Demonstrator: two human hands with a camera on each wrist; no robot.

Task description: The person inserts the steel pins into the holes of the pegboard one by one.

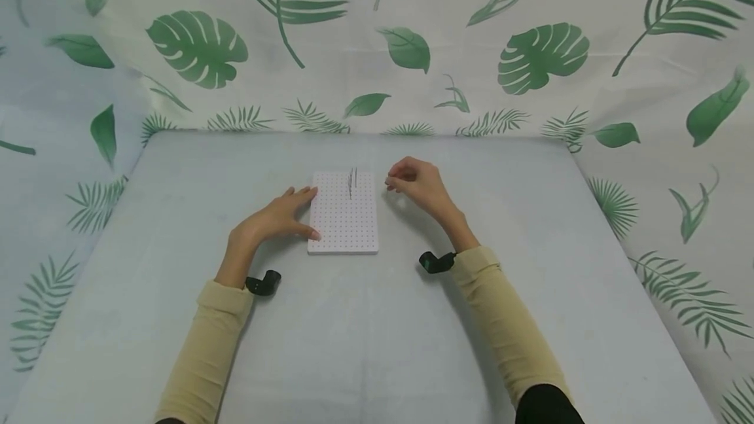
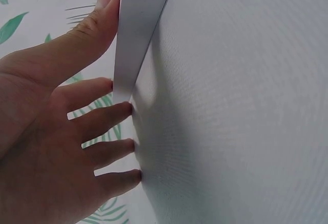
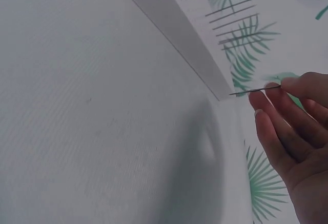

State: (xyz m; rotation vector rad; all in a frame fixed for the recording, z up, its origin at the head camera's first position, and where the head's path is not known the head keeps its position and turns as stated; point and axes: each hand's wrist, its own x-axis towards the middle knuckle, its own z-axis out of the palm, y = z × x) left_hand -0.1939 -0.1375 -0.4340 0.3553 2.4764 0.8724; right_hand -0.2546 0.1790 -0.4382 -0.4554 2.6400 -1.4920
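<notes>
A white pegboard [image 1: 343,221] dotted with rows of small holes lies on the table. Several thin dark needles [image 1: 352,182] stand in its far part, seen side-on as a row of needles [image 3: 233,25] in the right wrist view. My left hand [image 1: 277,218] spreads along the board's left side, thumb [image 2: 106,1] over the near edge and fingers straight. To the right of the board, above the table, my right hand [image 1: 421,185] pinches one needle [image 3: 251,90] between thumb and fingertips. It points towards the board in the right wrist view.
The table [image 1: 330,345] has a pale cover and ends at a leaf-patterned cloth [image 1: 459,57] behind and at the sides. Black wrist cameras [image 1: 437,262] sit on both wrists, low over the table.
</notes>
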